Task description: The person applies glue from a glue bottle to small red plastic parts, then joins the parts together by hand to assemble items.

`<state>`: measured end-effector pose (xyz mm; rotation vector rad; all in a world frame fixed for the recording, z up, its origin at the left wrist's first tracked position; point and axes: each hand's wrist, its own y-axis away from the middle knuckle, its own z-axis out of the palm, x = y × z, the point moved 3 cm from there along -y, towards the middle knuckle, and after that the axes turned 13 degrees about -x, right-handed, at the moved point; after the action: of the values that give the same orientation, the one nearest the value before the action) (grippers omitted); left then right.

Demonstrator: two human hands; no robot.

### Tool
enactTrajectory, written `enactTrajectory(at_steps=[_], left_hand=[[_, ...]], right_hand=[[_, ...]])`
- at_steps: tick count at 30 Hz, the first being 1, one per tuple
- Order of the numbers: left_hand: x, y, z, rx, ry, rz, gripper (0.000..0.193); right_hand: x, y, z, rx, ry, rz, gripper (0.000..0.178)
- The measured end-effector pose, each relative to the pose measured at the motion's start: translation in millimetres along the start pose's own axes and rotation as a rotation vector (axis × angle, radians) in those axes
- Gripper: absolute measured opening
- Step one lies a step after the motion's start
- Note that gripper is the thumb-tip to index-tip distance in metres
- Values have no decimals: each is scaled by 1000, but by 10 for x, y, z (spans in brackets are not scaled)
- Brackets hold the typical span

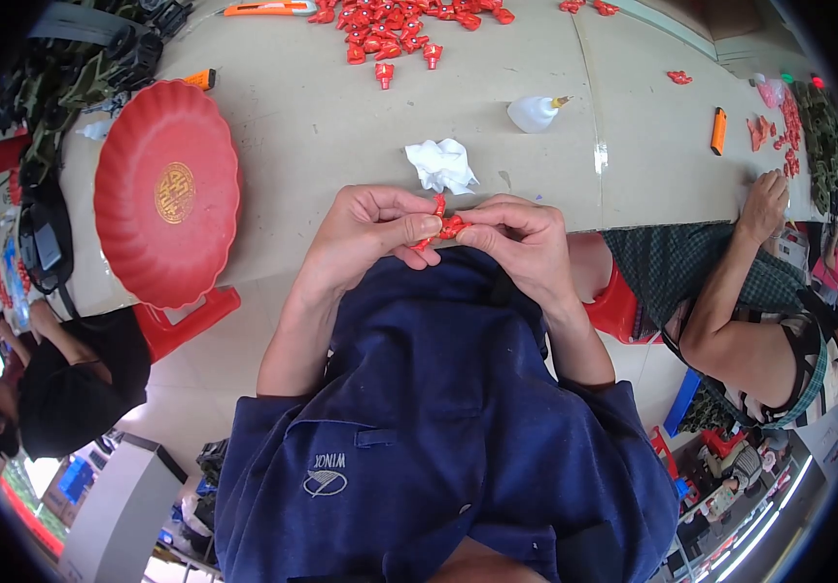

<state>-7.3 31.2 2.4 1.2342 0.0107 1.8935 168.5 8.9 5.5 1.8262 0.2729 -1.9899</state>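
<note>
Several fingers point(411, 230) partly hide the small red part point(452, 227).

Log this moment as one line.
left hand: pinching red part | right hand: pinching red part, same or separate unclear | beyond: white tissue, white bottle | left: red dish

navy shirt point(419, 418) | short sleeves point(268, 428) | pale embroidered chest emblem point(326, 482) | button point(465, 509) seemingly pale | hands point(526, 238) bare

Your tabletop point(312, 126) count
You see one dish point(220, 160); one bottle point(533, 115); one tissue point(441, 165); three orange tools point(718, 132); red pieces point(390, 27) too heaped to count
</note>
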Motion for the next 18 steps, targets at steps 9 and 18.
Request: enactTrajectory(at_steps=[9, 18], left_hand=[[-5, -8, -15, -41, 37, -29, 17], [-79, -28, -7, -43, 9, 214, 15]], right_hand=[[9, -3, 26, 16, -80, -21, 16], [-60, -10, -30, 8, 137, -103, 25]])
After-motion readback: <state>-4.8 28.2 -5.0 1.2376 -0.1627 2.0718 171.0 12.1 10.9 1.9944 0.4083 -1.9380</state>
